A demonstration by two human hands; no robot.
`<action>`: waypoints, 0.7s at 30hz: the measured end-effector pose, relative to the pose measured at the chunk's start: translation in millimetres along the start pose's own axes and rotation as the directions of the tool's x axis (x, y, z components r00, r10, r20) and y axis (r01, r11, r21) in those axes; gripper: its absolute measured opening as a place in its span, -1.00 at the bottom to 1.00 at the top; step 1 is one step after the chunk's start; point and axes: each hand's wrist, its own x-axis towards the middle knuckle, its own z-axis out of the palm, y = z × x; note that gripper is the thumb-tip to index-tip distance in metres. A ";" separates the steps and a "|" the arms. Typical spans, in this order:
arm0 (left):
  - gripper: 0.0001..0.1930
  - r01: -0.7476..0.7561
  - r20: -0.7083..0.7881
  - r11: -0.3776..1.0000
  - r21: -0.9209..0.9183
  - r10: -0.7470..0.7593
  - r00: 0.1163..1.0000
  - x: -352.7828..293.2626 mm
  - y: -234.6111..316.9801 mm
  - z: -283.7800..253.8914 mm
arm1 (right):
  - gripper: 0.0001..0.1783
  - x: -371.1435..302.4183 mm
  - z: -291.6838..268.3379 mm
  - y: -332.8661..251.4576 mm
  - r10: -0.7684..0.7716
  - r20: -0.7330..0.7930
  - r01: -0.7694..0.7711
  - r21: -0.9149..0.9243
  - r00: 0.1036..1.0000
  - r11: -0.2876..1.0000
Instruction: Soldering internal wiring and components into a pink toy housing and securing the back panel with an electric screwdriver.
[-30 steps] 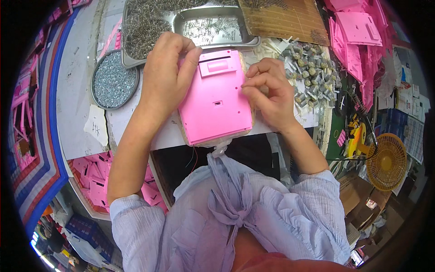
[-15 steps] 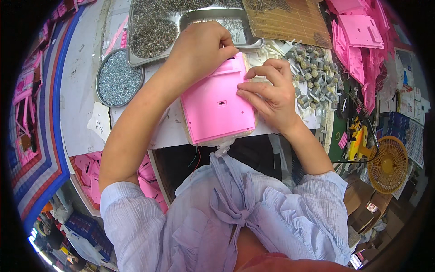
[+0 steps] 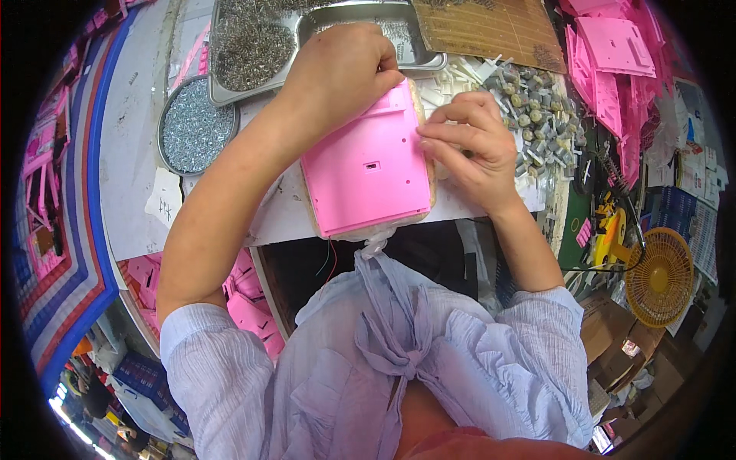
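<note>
Pink plastic is worked by hand at a white bench (image 3: 134, 153); a flat panel (image 3: 360, 195) is laid on a plastic-wrapped pad (image 3: 432, 180) at the bench's near edge, directly before the person; its upper end is partly covered by the left hand (image 3: 345, 77), whose finger-and-thumb grip is brought close together at the top edge; the right hand (image 3: 477, 146) is held at the panel's right edge, with thumb and forefinger drawn together; whether anything is pinched by either grip cannot be told; fine fingertip work at the panel's upper end is judged to be the step in hand, and a light touch on a steadied panel seems to be called for next; dark handwritten marks are borne by a torn white slip (image 3: 163, 198) at left; no brand or label can be made out on the panel.
</note>
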 end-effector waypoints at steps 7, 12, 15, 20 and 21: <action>-0.75 0.098 0.015 0.993 -0.069 -0.097 0.995 -2.2 -4.0 5.9 | -0.84 -15.2 -14.5 -30.3 0.078 0.105 -0.066 -0.109 0.991 0.992; -0.75 0.087 0.050 0.990 -0.109 -0.082 0.995 -1.1 -15.0 10.9 | -0.79 -13.3 -5.8 -39.5 -0.069 0.155 0.100 -0.202 0.985 0.974; -0.76 0.215 0.176 0.965 -0.153 -0.188 0.966 2.5 -9.0 -6.6 | -0.77 -11.6 -2.7 -39.7 -0.098 0.190 0.141 -0.228 0.977 0.963; -0.76 0.314 -0.017 0.943 -0.108 -0.317 0.948 -17.1 10.6 -46.4 | -0.65 -7.9 -7.3 -40.3 -0.107 0.262 0.166 -0.215 0.959 0.962; -0.77 0.251 -0.138 0.959 -0.130 -0.268 0.954 -31.2 2.1 -52.8 | -0.64 -6.9 -8.4 -40.2 -0.119 0.274 0.183 -0.223 0.954 0.958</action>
